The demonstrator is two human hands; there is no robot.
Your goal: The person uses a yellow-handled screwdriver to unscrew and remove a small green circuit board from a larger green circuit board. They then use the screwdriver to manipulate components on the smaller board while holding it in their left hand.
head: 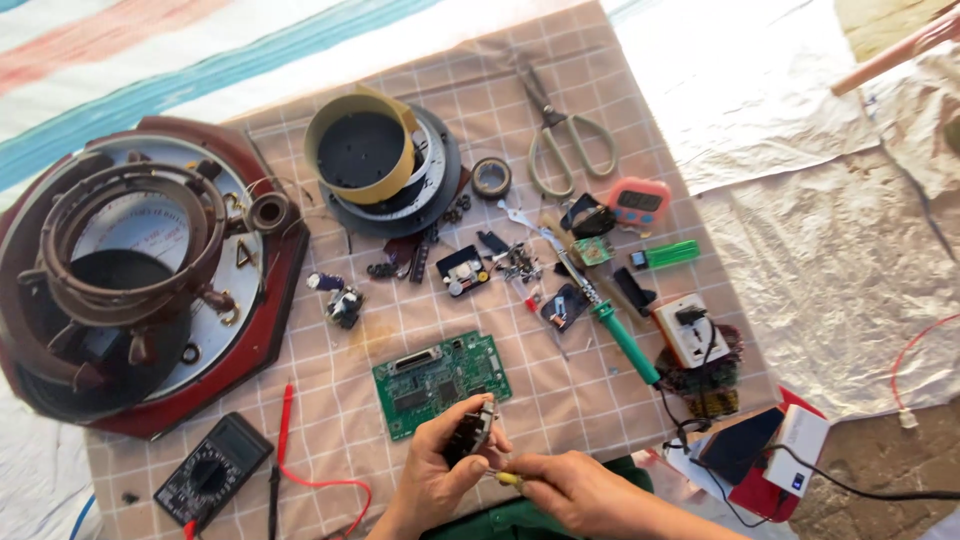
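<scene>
Small dark component (pixel 472 432) upright in left hand (pixel 437 478), long axis vertical.

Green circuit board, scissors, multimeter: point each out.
green circuit board (pixel 441 384), head view, middle of the board.
scissors (pixel 573 150), head view, handle loops.
multimeter (pixel 211 472), head view, dial.

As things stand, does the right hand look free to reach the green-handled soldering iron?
Probably not at once: the right hand pinches a small yellow-tipped tool. Otherwise the cloth between it and the green-handled soldering iron looks bare.
</scene>
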